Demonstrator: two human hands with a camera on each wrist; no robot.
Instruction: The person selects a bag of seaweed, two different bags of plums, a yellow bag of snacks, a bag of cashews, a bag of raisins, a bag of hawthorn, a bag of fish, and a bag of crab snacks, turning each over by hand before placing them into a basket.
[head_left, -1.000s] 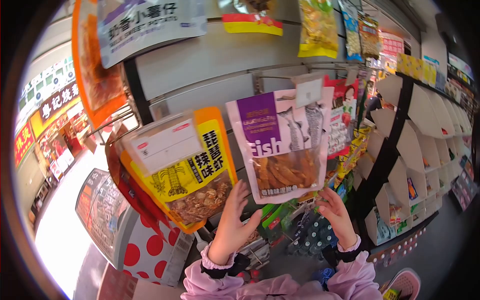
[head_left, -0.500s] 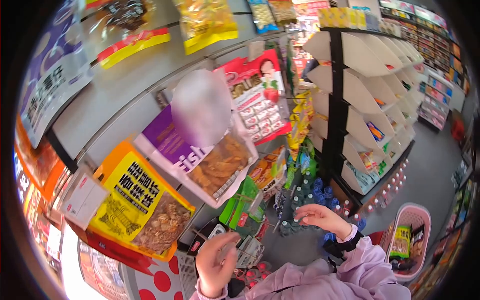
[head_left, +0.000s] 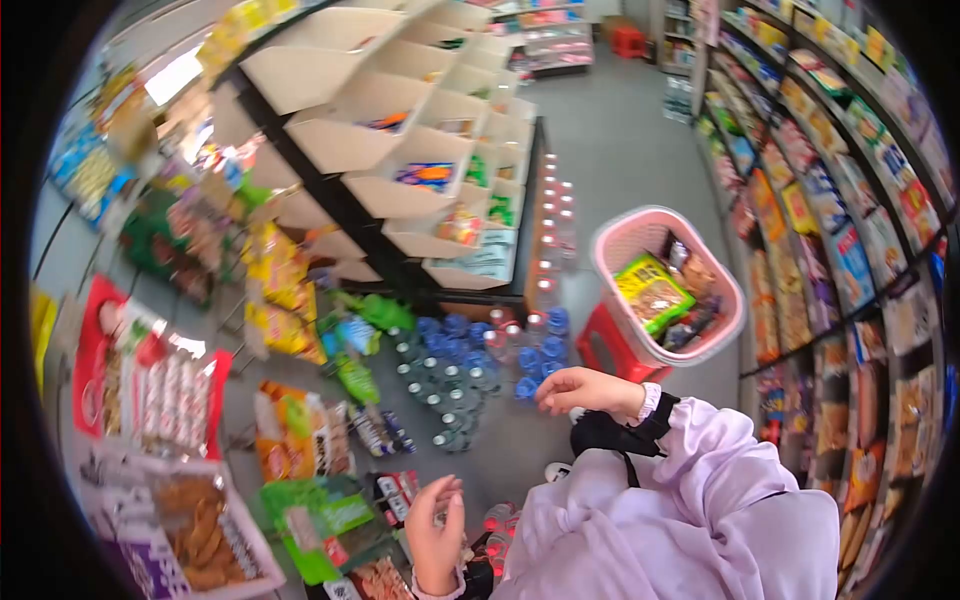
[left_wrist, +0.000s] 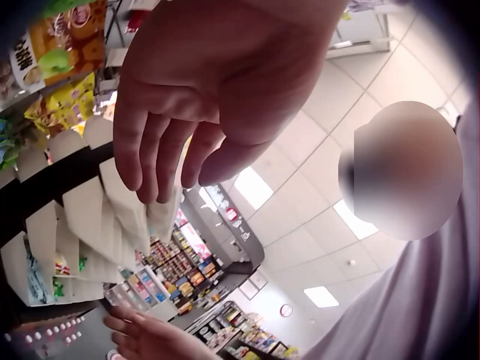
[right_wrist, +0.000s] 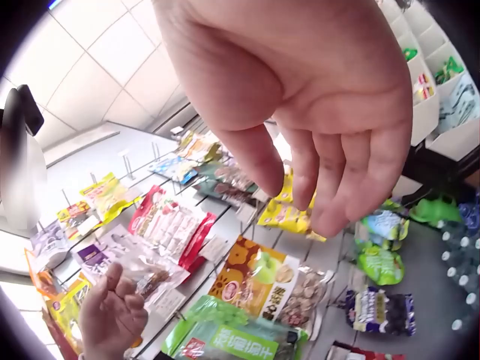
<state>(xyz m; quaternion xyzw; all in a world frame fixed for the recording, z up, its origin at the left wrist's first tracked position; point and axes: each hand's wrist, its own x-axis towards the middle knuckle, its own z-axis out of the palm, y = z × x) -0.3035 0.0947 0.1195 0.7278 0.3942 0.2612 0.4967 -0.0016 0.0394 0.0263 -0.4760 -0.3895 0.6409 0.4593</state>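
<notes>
My left hand (head_left: 437, 535) hovers low in the head view, beside the hanging snack bags, with nothing in it. Its fingers hang loosely bent in the left wrist view. Further right, my right hand (head_left: 592, 392) is held out in front of the body, relaxed and without any item. To the left hang a white and purple fish snack bag (head_left: 200, 535), a red and white candy bag (head_left: 150, 385) and a green bag (head_left: 320, 525). An orange snack bag (right_wrist: 251, 277) also shows below the right hand in the right wrist view.
A pink basket (head_left: 612, 235) holding several snack packs stands on a red stool (head_left: 607, 345). Bottles (head_left: 455, 395) stand on the floor ahead, by a tiered rack (head_left: 350, 170) of white bins. Stocked shelves (head_left: 820, 220) line the right side, beyond a grey aisle (head_left: 610, 120).
The head view has swung right and down, away from the fish snack bag and toward the basket. Both hands have drawn away from that bag, holding nothing throughout.
</notes>
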